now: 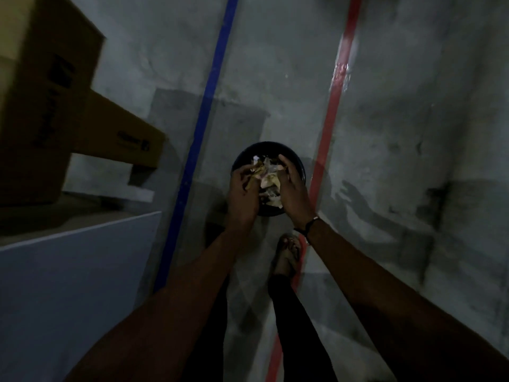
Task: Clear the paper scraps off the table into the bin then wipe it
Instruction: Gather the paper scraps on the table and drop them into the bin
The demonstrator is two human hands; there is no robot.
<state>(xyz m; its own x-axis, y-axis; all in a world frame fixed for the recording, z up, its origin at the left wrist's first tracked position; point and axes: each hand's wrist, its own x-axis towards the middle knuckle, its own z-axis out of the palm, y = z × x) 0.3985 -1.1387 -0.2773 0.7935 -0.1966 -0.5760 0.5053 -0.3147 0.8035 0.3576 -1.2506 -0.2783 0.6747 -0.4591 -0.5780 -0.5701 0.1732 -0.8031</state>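
Paper scraps (268, 180) between both hands (243, 198) (293, 188) — above black bin (298, 164).

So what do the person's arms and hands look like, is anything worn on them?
Both forearms are bare, with no sleeves in view. The left hand wears nothing visible: no glove, ring or band. The right hand is also ungloved, but a thin dark band circles that wrist, with a small pale spot on it. The dim light hides finer detail.
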